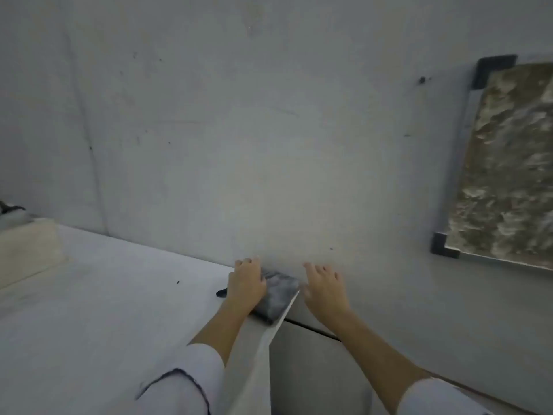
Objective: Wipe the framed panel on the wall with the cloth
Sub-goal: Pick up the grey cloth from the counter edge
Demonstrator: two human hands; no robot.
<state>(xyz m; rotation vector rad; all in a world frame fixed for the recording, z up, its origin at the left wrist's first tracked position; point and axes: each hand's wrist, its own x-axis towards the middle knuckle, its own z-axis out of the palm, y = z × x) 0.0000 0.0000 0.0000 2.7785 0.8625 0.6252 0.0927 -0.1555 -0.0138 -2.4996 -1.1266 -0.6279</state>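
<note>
A grey mottled cloth (276, 296) lies folded at the far right corner of a white surface (119, 295), close to the wall. My left hand (247, 284) rests on the cloth's left part, fingers pointing at the wall. My right hand (324, 287) hovers just right of the cloth, past the surface's edge, fingers relaxed and holding nothing. The framed panel (505, 163) hangs on the wall at the far right; it has a mottled brown-grey face, a pale frame and dark corner pieces.
The grey wall (269, 130) fills most of the view. A pale box-like object (27, 247) sits on the white surface at the far left. A small dark item (222, 292) lies just left of my left hand. A dark knob (422, 80) sticks out of the wall.
</note>
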